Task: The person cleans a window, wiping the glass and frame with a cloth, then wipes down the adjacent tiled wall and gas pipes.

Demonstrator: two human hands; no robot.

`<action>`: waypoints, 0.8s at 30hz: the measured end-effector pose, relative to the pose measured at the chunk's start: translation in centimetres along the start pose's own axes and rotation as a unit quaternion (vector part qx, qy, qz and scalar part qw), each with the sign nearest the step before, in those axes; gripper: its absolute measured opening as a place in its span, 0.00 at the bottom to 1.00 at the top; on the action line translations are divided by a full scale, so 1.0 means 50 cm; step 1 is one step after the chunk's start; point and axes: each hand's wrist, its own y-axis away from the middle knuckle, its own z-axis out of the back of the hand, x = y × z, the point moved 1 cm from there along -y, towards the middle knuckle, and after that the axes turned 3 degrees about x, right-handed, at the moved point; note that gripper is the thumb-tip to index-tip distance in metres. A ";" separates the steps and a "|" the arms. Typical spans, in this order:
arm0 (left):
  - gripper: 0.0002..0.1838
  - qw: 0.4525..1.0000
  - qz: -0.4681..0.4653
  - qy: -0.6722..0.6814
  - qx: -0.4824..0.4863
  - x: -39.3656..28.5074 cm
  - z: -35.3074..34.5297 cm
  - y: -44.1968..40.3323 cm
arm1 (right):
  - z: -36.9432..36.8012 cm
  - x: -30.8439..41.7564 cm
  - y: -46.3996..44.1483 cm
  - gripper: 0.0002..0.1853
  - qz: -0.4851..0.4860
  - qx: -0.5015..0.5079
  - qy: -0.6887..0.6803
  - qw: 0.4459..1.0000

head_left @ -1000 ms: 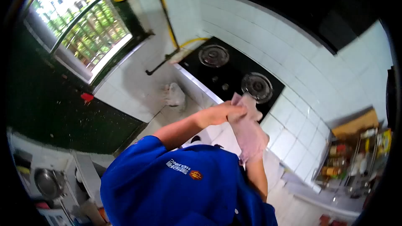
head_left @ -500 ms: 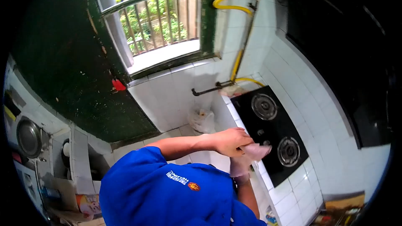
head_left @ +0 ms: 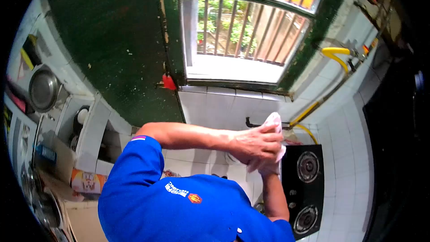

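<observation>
My left hand (head_left: 257, 145) reaches across in front of my chest, its fingers wrapped round a thin, pale pink item that looks like a glove (head_left: 275, 120). The pink material sticks up past the fingertips and shows again along their right side. Below, my right hand (head_left: 268, 168) comes up from the lower right and meets the left one. Most of it is hidden behind the left hand and the pink material, so its fingers cannot be made out. Both hands are raised to the left of a black two-burner gas stove (head_left: 293, 181).
Ahead is a barred window (head_left: 237, 31), with a dark green door (head_left: 121, 49) to its left. A yellow gas hose (head_left: 333, 54) runs down the right wall. The dark range hood (head_left: 398, 152) stands at far right. A metal pan (head_left: 44, 88) hangs at far left.
Both hands have moved up and away from the stove's front edge, and the pink material now points upward instead of right. My view has turned, shifting the window and stove rightward.
</observation>
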 end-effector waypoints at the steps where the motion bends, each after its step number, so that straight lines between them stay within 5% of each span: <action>1: 0.31 0.999 0.018 -0.024 0.018 0.016 0.020 -0.005 | 0.002 0.000 -0.041 0.43 0.018 0.005 -0.003 1.000; 9: 0.35 0.979 0.074 -0.188 0.007 0.128 0.132 0.038 | 0.000 0.018 -0.276 0.43 0.154 0.044 0.017 0.987; 13: 0.40 0.960 0.153 -0.233 0.003 0.147 0.199 0.116 | -0.009 0.039 -0.354 0.42 0.255 -0.001 0.141 0.957; 16: 0.36 0.933 0.230 -0.268 -0.073 0.168 0.243 0.188 | 0.014 0.083 -0.386 0.31 0.149 0.005 0.136 0.979; 17: 0.35 0.919 0.244 -0.297 -0.084 0.180 0.260 0.212 | 0.010 0.101 -0.403 0.29 0.147 -0.063 0.065 0.985; 21: 0.32 0.882 0.252 -0.363 -0.162 0.228 0.346 0.306 | 0.014 0.172 -0.481 0.28 0.132 -0.107 0.215 0.962; 22: 0.32 0.882 0.240 -0.366 -0.179 0.246 0.370 0.334 | -0.003 0.151 -0.499 0.27 0.088 -0.052 -0.124 0.987; 23: 0.33 0.881 0.227 -0.367 -0.196 0.266 0.396 0.361 | -0.021 0.130 -0.516 0.26 0.032 -0.051 -0.455 0.889; 24: 0.33 0.883 0.223 -0.362 -0.199 0.284 0.422 0.382 | -0.027 0.148 -0.535 0.25 0.060 -0.027 -0.492 0.868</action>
